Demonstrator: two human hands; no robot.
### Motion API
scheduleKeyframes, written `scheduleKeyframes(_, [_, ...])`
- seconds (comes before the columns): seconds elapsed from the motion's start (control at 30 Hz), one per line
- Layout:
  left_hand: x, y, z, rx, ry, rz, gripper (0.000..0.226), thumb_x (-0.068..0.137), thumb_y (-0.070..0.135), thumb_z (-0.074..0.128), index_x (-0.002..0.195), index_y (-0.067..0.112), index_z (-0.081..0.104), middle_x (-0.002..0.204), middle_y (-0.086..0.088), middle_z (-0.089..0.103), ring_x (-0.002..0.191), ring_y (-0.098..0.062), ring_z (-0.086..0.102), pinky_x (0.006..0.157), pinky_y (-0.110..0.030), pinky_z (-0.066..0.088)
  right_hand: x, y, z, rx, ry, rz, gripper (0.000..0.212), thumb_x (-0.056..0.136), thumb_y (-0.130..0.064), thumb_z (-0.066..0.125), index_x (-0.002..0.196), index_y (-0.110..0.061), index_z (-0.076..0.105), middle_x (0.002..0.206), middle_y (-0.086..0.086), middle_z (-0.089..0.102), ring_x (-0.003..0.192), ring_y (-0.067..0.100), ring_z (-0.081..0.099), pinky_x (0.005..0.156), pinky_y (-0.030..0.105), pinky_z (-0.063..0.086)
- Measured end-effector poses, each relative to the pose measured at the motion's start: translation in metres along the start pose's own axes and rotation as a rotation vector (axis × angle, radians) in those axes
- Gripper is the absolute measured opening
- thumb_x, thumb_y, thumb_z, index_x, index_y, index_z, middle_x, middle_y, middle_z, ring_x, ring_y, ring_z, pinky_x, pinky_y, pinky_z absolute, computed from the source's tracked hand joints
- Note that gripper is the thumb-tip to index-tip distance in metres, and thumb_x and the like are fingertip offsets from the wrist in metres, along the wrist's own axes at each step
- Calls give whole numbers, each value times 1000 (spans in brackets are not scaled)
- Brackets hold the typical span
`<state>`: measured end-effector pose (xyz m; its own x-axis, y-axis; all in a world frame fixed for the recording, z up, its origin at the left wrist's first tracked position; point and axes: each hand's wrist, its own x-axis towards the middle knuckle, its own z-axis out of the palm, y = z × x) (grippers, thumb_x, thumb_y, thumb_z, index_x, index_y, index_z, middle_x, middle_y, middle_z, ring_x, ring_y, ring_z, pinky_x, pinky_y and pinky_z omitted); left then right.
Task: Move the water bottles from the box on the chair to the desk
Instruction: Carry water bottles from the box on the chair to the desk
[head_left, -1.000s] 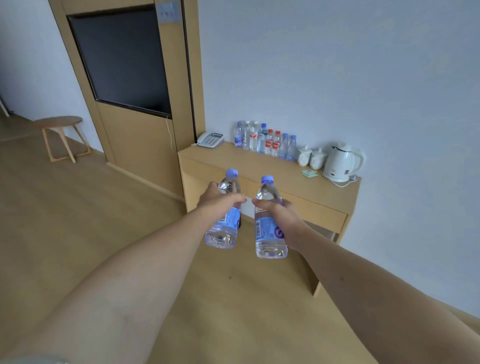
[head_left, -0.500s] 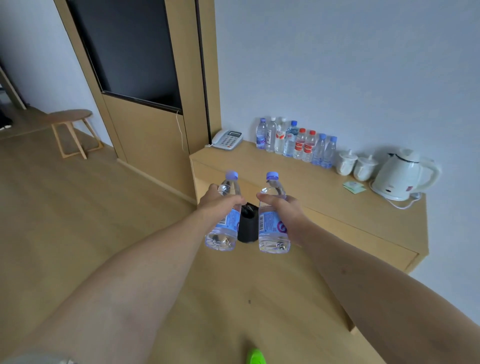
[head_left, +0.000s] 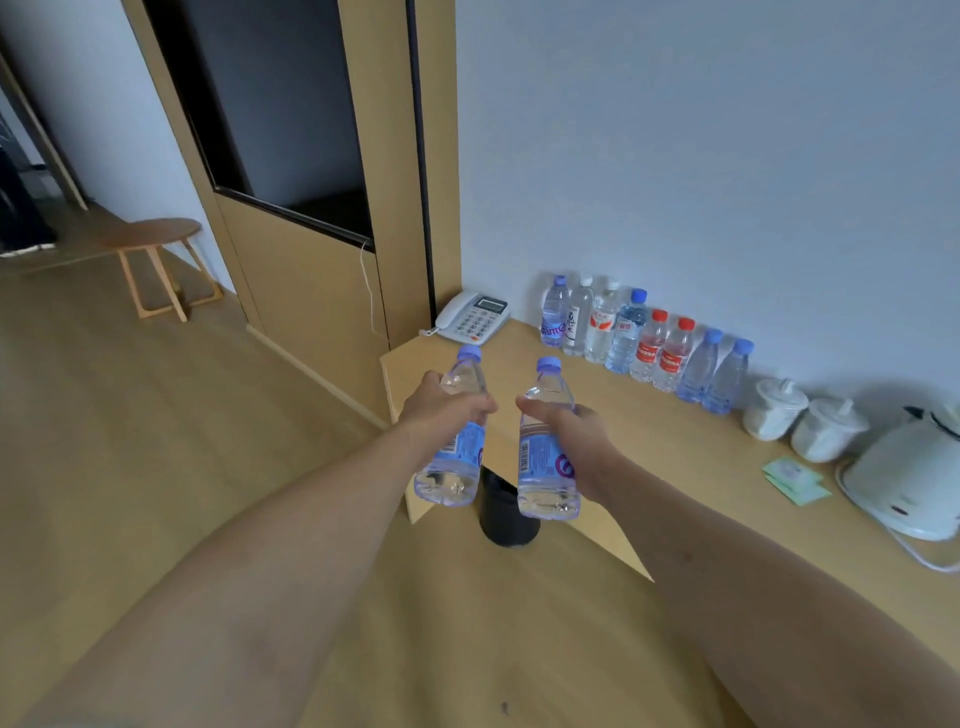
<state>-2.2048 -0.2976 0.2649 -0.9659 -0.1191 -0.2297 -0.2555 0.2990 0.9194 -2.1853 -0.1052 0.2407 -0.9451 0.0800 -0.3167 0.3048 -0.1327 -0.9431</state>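
My left hand (head_left: 441, 410) grips a clear water bottle (head_left: 454, 470) with a pale blue cap and blue label, tilted slightly. My right hand (head_left: 571, 426) holds a second, matching water bottle (head_left: 545, 467) upright. Both bottles hang in the air just over the front left corner of the wooden desk (head_left: 644, 441). A row of several water bottles (head_left: 644, 345) with blue, white and red caps stands along the wall at the back of the desk. The box and the chair are out of view.
On the desk sit a white telephone (head_left: 472, 317), two white lidded cups (head_left: 802, 423), green sachets (head_left: 795, 478) and a white kettle (head_left: 909, 483). A black bin (head_left: 506, 525) stands under the desk. A wooden stool (head_left: 156, 260) is far left; a tall wooden panel (head_left: 311, 291) adjoins the desk.
I have come closer to the desk with both bottles held out; the desk and its row of bottles look larger, and my hands are now over the desk's front corner.
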Motion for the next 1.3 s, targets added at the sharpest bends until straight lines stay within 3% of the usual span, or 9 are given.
scheduleKeyframes(0.27, [144,2,11,50,-87,-4,80,53,61,86,117,27,52,108,4,66,92,-15,67,66,-32,49,129,-5,22,-50,71,37,66,61,-45,93,109,-12,63,75,12,76,66,30,76,59,37,61])
scheduleKeyframes(0.47, [271,36,9,76,-199,14,114,61,71,85,153,23,37,145,4,51,128,-23,53,95,-38,46,225,-37,47,-30,177,30,66,65,-43,93,113,-8,65,90,17,76,74,34,76,73,50,64])
scheduleKeyframes(0.57, [329,53,11,99,-305,32,82,71,52,88,134,25,43,126,7,62,104,-13,62,78,-32,46,266,-54,54,18,234,-10,60,74,-47,88,117,-10,68,95,14,78,82,31,77,83,50,63])
scheduleKeyframes(0.67, [378,60,16,130,-380,14,80,70,38,91,131,20,42,118,-3,66,102,-21,69,88,-41,58,298,-67,58,124,318,-8,57,86,-56,74,128,-19,62,113,15,74,97,33,75,91,53,60])
scheduleKeyframes(0.8, [423,59,33,152,-452,-13,82,69,28,93,130,21,38,118,-3,62,101,-20,66,77,-36,58,332,-72,51,130,354,35,53,91,-51,71,127,-18,51,108,22,73,77,30,78,58,41,62])
scheduleKeyframes(0.93, [465,69,57,193,-517,6,76,69,24,93,124,23,41,112,1,58,94,-16,63,67,-33,53,379,-76,41,67,388,45,53,84,-51,78,121,-19,57,108,15,75,82,27,79,73,42,62])
scheduleKeyframes(1.0, [488,74,70,223,-543,55,71,66,17,94,122,19,51,116,-3,63,101,-22,67,81,-41,60,407,-75,33,44,420,51,48,79,-51,82,110,-22,62,109,9,75,90,27,77,85,45,61])
scheduleKeyframes(1.17, [537,88,97,296,-576,115,58,61,3,92,109,16,64,106,-7,74,97,-26,71,85,-41,58,461,-69,18,0,431,103,43,69,-43,91,101,-22,71,96,-1,76,86,19,71,68,31,57])
scheduleKeyframes(1.3, [575,100,114,324,-589,143,50,61,-9,84,106,9,71,97,-8,73,88,-24,66,85,-41,57,491,-71,8,-115,394,111,58,56,-38,95,105,-19,70,99,0,77,88,17,74,82,38,59])
